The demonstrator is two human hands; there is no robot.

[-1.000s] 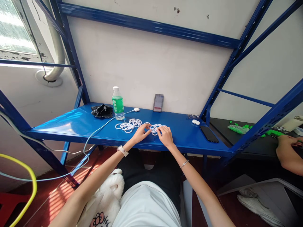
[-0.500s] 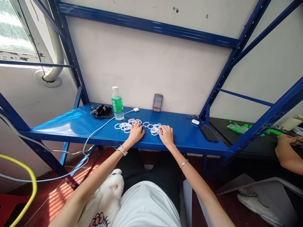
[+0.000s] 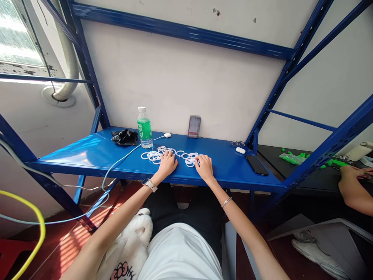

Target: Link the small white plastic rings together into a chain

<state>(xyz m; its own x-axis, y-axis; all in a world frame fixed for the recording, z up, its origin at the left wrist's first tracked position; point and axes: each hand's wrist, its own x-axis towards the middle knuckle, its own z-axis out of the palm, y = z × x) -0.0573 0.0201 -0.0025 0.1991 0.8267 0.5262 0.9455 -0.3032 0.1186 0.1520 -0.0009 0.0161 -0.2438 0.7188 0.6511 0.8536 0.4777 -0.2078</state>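
Note:
White plastic rings point(image 3: 152, 156) lie bunched on the blue shelf top point(image 3: 99, 157), with a second cluster of white rings point(image 3: 190, 160) to the right. A few loose-looking rings point(image 3: 180, 154) bridge the space between the two bunches. My left hand point(image 3: 168, 162) is closed at the right side of the left bunch, its bent fingers on a ring. At the right cluster, my right hand point(image 3: 204, 166) pinches a ring at the cluster's right edge. The fingers partly cover the rings they hold.
Behind the left bunch stands a green-labelled water bottle point(image 3: 145, 130), beside a black plastic bag point(image 3: 124, 137). A white cable point(image 3: 122, 158) crosses the shelf. Glasses, a white earphone case point(image 3: 240, 150) and a phone point(image 3: 256, 165) lie right. A co-worker's hand point(image 3: 351, 175) is far right.
The rings between my hands have shifted slightly, and a ring beside my left fingers shows more fully. Both hands stay in nearly the same place.

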